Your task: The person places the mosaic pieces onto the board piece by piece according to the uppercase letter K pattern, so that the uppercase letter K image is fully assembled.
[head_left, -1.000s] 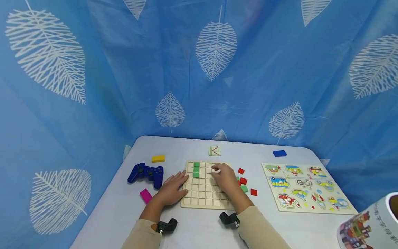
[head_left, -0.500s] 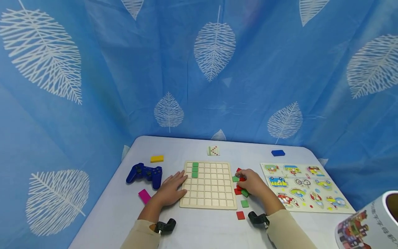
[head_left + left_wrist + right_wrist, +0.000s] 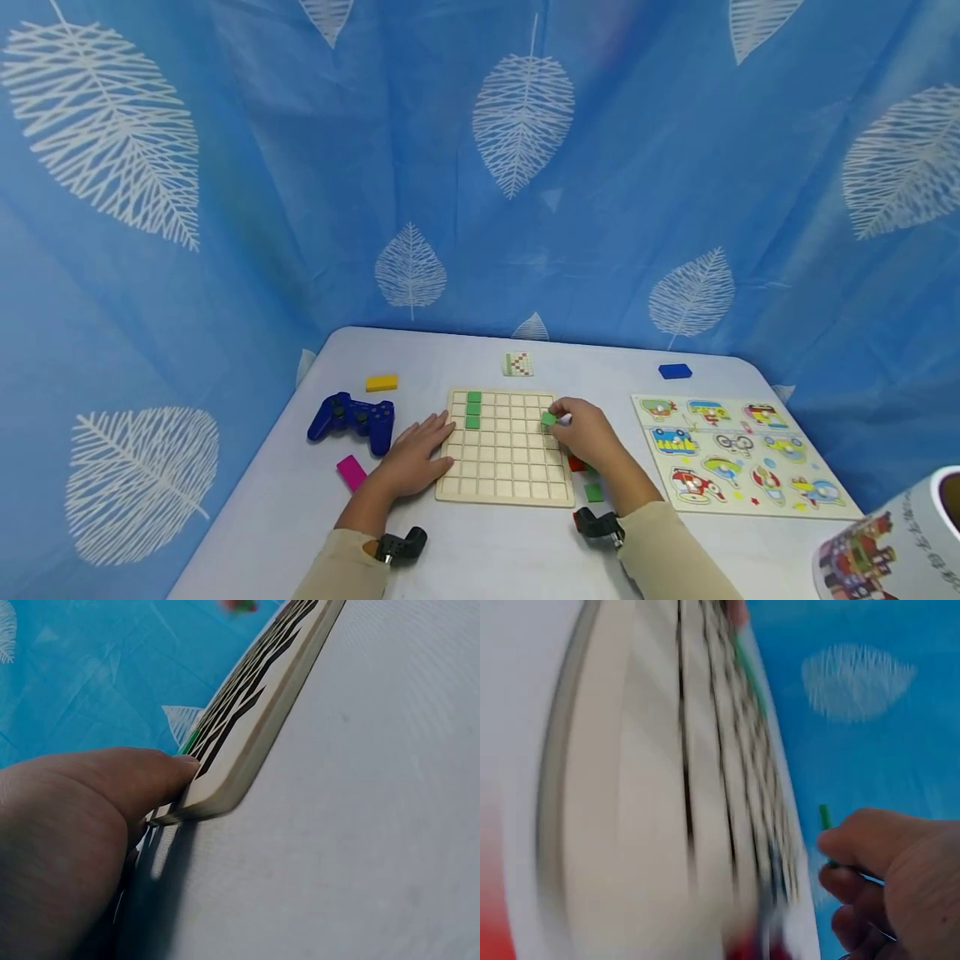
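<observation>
At the near right of the counter (image 3: pixel 480 558) I have a white printed cup (image 3: pixel 892 542), partly out of frame. Just past the right wrist's black mount, I see a loose green tile (image 3: pixel 593 492) and, farther on, a red tile (image 3: pixel 576 463) partly hidden by the arm. On the left, a magenta block (image 3: pixel 351 472) lies near the left hand (image 3: pixel 409 458), whose grip is spread, the thumb and fingers resting on the left edge of the wooden grid board (image 3: pixel 504 497). A picture puzzle (image 3: pixel 738 504) sits well to the right, a blue game controller (image 3: pixel 352 421) to the left. The right hand (image 3: pixel 591 433) has its grip pinching a green tile (image 3: pixel 549 418) over the board's right side; I cannot tell whether the tile touches it. Three green tiles (image 3: pixel 473 410) fill the far end of the second column from the left. Farther off I see a yellow block (image 3: pixel 382 382), a blue block (image 3: pixel 675 371) and a small pattern card (image 3: pixel 518 364), with the leaf-print curtain (image 3: pixel 570 267) behind
</observation>
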The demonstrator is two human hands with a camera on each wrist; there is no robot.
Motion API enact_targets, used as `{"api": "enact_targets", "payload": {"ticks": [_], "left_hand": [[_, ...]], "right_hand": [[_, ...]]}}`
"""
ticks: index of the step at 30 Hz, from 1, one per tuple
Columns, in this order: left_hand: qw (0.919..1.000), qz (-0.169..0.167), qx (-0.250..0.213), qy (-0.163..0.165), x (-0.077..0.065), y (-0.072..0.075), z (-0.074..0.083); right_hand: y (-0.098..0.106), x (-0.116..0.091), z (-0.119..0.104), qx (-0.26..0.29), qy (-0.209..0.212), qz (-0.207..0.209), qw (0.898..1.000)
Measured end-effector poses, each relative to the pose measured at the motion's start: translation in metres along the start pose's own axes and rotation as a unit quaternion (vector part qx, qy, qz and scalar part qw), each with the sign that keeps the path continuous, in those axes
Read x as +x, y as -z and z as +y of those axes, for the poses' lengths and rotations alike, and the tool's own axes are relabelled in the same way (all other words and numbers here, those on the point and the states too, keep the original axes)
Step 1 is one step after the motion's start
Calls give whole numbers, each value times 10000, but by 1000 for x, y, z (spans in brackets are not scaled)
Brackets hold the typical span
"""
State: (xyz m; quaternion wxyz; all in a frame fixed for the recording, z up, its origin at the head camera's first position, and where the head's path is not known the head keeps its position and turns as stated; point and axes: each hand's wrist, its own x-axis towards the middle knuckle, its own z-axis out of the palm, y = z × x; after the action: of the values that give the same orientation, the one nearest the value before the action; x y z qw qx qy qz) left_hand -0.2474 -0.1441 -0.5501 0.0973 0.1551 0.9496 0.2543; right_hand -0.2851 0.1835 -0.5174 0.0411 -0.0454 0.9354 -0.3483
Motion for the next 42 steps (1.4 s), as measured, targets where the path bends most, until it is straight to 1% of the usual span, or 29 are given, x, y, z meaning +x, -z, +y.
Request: {"api": "enact_targets", "payload": {"ticks": [2, 4, 6, 8, 10, 13, 16, 19, 21, 23, 26, 28, 29, 32, 34, 36, 38, 42], "left_hand": [[10000, 25, -21, -51, 1, 1, 0], [10000, 12, -20, -60, 1, 1, -1], [10000, 12, -43, -79, 1, 1, -2], [10000, 2, -24, -71, 0, 1, -2], [9999, 6, -16, -109, 0, 1, -3], [9999, 16, -35, -140, 0, 1, -2], [9999, 12, -35, -130, 1, 1, -2], [9999, 17, -5, -109, 1, 1, -3], [9999, 13, 27, -118, 1, 0, -3], [9999, 26, 1, -146, 1, 0, -3], [9998, 34, -63, -179, 1, -1, -3], [9998, 45, -106, -175, 1, -1, -2], [9998, 50, -133, -172, 1, -1, -2], [9999, 37, -93, -137, 2, -2, -1], [9999, 35, -85, -112, 2, -2, -1], [9999, 39, -73, -102, 2, -2, -1], [9999, 46, -84, -91, 1, -2, 0], [9999, 40, -110, -103, 2, -2, 0]], "right_hand": [[-15, -1, -20, 96, 339, 35, 9994], [-32, -2, -40, 210, 637, -122, 9977], [-50, -4, -55, 147, 871, -324, 9956], [-65, -5, -66, -17, 991, -435, 9941], [-77, -5, -73, -252, 1031, -379, 9936], [-87, -4, -77, -487, 1002, -175, 9936], [-91, -3, -79, -553, 946, -42, 9940], [-91, -4, -81, -492, 939, -102, 9943], [-89, -6, -79, -372, 966, -198, 9944], [-82, -9, -74, -249, 1036, -243, 9940], [-59, -17, -56, -125, 1058, -131, 9942], [-37, -24, -38, -164, 840, 27, 9963], [-25, -28, -28, -239, 623, 64, 9977], [10, -42, 4, -477, -80, 10, 9988], [25, -50, 25, -630, -399, -102, 9972], [33, -57, 41, -692, -517, -209, 9960], [33, -64, 52, -686, -533, -242, 9959], [28, -69, 63, -713, -525, -152, 9960]]}}
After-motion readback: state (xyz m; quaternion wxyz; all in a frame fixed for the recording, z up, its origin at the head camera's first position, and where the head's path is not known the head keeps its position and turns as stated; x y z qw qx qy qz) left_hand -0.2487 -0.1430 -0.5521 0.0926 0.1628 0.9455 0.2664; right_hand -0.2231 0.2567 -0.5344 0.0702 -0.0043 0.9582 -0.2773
